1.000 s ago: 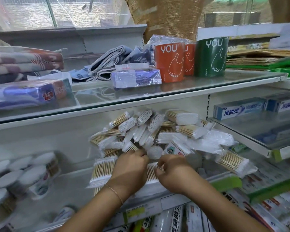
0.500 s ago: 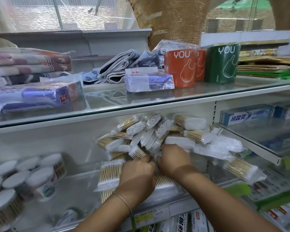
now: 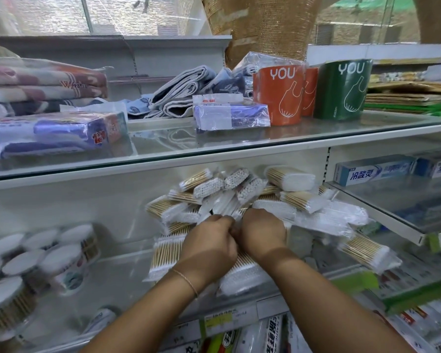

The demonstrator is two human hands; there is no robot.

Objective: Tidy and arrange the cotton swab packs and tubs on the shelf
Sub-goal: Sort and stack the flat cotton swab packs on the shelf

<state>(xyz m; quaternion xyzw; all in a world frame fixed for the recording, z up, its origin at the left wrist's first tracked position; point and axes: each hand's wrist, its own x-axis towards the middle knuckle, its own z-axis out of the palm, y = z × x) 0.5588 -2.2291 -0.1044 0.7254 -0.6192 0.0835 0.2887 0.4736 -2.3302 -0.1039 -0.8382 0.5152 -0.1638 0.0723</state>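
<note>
Reaching higher into the heap than a second ago, centre frame: left hand (image 3: 209, 242) pinching clear plastic packs of wooden-stemmed cotton swabs (image 3: 298, 200); right hand (image 3: 264, 233) knuckle-close, fingers buried, grip impossible to tell. Probably gathering strays. Heap still jumbled; white-lidded round tubs (image 3: 61, 256), lower left, untouched.

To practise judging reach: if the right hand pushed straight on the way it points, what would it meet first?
Most likely the white-stick swab packs heaped just beyond the right hand; it may be touching them. Its fingertips are hidden, so depth is uncertain.
</note>
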